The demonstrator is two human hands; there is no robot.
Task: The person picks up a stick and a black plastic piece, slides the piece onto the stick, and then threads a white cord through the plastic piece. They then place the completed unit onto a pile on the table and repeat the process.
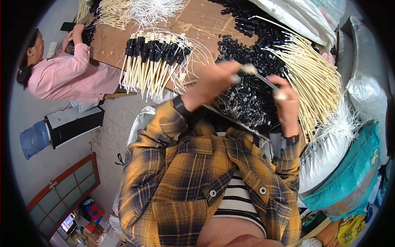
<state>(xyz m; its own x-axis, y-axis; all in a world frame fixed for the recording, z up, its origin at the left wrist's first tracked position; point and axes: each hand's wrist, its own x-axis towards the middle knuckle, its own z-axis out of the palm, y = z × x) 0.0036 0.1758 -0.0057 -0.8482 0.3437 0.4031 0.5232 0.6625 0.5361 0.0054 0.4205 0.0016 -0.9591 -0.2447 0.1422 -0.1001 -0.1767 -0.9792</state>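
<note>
Cream rod [259, 76] spans between left hand [214, 80] and right hand [286, 105].

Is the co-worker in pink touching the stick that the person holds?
No. The co-worker's hands rest at the table's far corner, apart from the stick between the left hand and right hand.

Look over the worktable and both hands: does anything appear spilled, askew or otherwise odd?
Nothing looks damaged. The small black parts lie in a loose heap spreading across the table, beside fanned cream rods. The left hand and right hand hold one rod between them.
</note>
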